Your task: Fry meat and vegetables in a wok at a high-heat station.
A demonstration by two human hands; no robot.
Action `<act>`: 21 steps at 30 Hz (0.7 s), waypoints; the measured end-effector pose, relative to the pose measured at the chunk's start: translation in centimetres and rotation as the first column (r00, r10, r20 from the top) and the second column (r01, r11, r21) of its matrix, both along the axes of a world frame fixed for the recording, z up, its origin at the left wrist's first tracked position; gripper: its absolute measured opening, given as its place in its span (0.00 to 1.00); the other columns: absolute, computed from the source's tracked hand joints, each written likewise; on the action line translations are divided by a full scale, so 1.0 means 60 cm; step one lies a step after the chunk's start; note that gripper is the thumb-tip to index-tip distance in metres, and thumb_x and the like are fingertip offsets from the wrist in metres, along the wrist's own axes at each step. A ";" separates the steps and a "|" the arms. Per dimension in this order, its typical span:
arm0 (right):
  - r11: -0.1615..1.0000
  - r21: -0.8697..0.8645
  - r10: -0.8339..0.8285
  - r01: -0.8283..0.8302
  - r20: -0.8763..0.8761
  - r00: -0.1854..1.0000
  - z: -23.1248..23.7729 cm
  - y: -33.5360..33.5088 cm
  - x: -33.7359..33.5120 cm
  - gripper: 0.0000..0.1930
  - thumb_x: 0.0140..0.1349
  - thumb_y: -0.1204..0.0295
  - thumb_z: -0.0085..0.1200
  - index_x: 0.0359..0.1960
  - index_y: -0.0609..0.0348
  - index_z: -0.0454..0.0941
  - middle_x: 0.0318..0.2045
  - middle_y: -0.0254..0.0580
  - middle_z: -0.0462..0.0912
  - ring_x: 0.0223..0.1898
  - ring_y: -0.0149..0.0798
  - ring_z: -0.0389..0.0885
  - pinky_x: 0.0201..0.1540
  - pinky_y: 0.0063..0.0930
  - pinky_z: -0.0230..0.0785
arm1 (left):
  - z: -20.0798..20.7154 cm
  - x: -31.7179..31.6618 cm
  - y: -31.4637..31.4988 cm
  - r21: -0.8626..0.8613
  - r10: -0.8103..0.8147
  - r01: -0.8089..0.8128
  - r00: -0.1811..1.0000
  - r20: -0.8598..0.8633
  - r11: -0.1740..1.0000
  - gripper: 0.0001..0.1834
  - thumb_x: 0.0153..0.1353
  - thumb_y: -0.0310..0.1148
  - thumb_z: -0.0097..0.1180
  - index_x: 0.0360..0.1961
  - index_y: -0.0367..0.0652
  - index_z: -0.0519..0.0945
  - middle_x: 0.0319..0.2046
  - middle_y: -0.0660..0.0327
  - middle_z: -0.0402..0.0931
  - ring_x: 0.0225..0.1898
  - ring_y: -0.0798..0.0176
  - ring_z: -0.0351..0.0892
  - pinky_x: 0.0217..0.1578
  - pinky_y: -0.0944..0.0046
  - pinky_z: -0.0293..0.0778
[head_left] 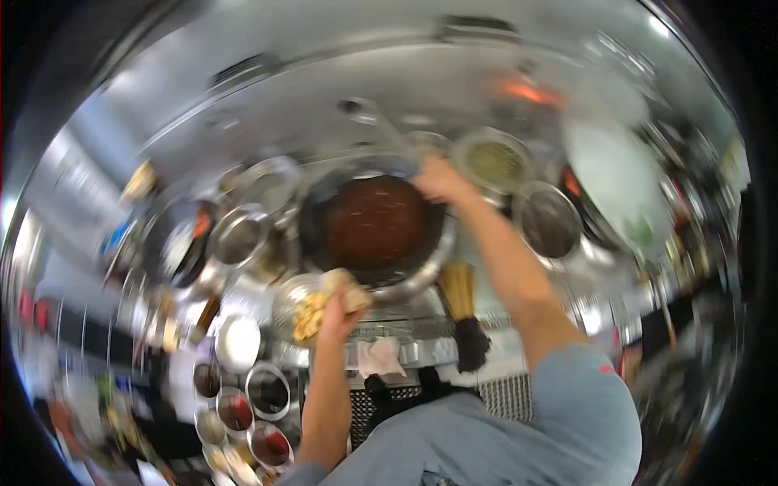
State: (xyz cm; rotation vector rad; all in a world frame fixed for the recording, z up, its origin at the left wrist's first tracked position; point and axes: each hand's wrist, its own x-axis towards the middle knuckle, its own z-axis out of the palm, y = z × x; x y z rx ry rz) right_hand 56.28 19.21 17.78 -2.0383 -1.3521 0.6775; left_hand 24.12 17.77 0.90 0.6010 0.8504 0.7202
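At the near-left rim of the dark wok [316, 227], one pale cloth [357, 298] is pinched in the fingers of the left hand [339, 314]. Near the far-right rim, one blurred ladle [383, 124] extends from the curled fingers of the right hand [438, 180]. One bowl [292, 292] of yellowish pieces [309, 317] sits just left of the left hand. The right arm [506, 263] stretches well forward; the left forearm [327, 397] reaches less far.

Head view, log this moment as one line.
left hand: holding folded beige cloth | right hand: apparently holding blurred long-handled metal ladle | round dark wok: reddish-brown contents inside
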 end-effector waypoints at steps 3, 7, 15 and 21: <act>0.945 0.308 -0.126 0.107 0.042 0.991 -0.085 -0.110 -0.166 0.22 0.53 0.68 0.50 0.49 0.62 0.63 0.27 0.62 0.78 0.28 0.56 0.80 0.31 0.43 0.71 | -0.029 -0.104 -0.067 -0.126 0.021 0.031 0.921 0.389 0.992 0.26 0.62 0.46 0.49 0.57 0.44 0.66 0.48 0.55 0.74 0.46 0.56 0.76 0.39 0.56 0.77; 0.903 0.392 -0.088 0.178 -0.237 0.968 -0.197 -0.310 -0.281 0.22 0.58 0.68 0.51 0.52 0.61 0.61 0.27 0.57 0.78 0.29 0.54 0.80 0.32 0.41 0.71 | 0.065 -0.023 -0.132 -0.024 -0.266 0.282 0.927 0.264 0.959 0.28 0.66 0.49 0.42 0.61 0.42 0.62 0.56 0.55 0.68 0.55 0.50 0.69 0.50 0.51 0.72; 0.893 0.386 -0.426 0.231 0.564 0.707 -0.101 -0.518 -0.139 0.31 0.49 0.48 0.60 0.40 0.68 0.75 0.39 0.55 0.79 0.42 0.51 0.77 0.46 0.37 0.69 | 0.073 0.089 -0.123 0.155 -0.272 0.272 0.962 -0.024 0.950 0.23 0.50 0.26 0.54 0.49 0.33 0.67 0.35 0.53 0.73 0.29 0.59 0.76 0.28 0.60 0.77; 0.819 -0.153 -0.404 0.553 -0.837 0.368 -0.175 -0.714 0.077 0.14 0.63 0.66 0.50 0.42 0.65 0.70 0.16 0.35 0.70 0.10 0.28 0.66 0.18 0.25 0.66 | 0.074 0.047 -0.147 0.134 -0.190 0.202 0.977 -0.096 0.970 0.20 0.48 0.23 0.54 0.44 0.33 0.69 0.28 0.55 0.73 0.20 0.60 0.74 0.20 0.64 0.75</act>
